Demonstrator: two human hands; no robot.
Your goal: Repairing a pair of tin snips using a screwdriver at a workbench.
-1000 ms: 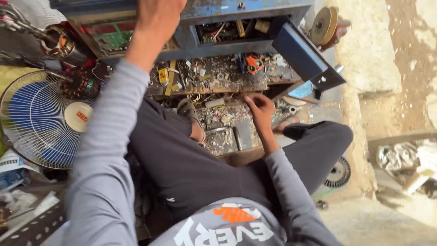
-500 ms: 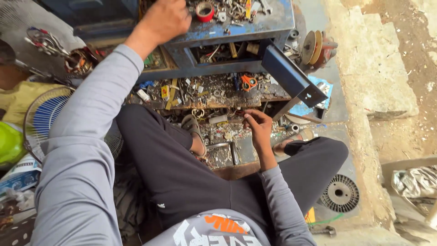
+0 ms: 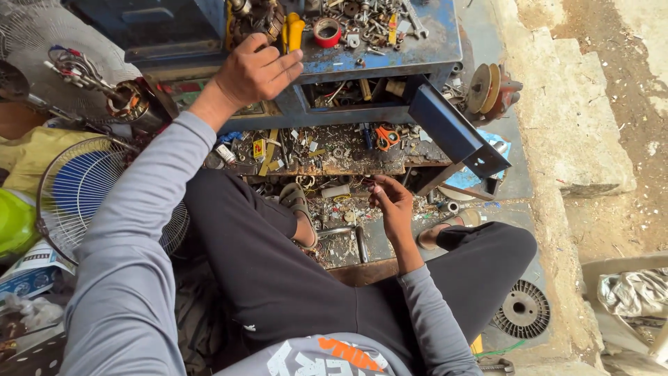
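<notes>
The left hand [image 3: 256, 69] reaches up over the front edge of the scratched blue metal surface [image 3: 417, 52], its fingers [image 3: 282, 66] loosely spread and holding nothing, their tips just short of a yellow-handled tool [image 3: 293, 31] and a brown wound motor part [image 3: 256, 21]. Beyond those fingers, to their right, lies a red roll of tape [image 3: 327, 31] among loose bolts and washers strewn over the same surface. Below the fingers an open blue compartment [image 3: 355, 94] holds small sticks and scraps, and lower still a shallow rusty tray [image 3: 327, 150] is full of screws, washers and wire ends, with orange-handled scissors [image 3: 387, 136] at its right and a small yellow square label with a red mark [image 3: 258, 147] at its left. The right hand [image 3: 393, 205] hovers over a lower litter-filled tray [image 3: 341, 216]; its fingers [image 3: 379, 188] are curled narrowly together as if pinching something small, though I cannot tell what, if anything, sits between them. Left of those fingers a sandalled foot [image 3: 296, 202] rests on the tray. Far left of both hands stands a white wire fan guard over blue blades [image 3: 76, 191], with a printed paper package [image 3: 28, 268] beneath it.
</notes>
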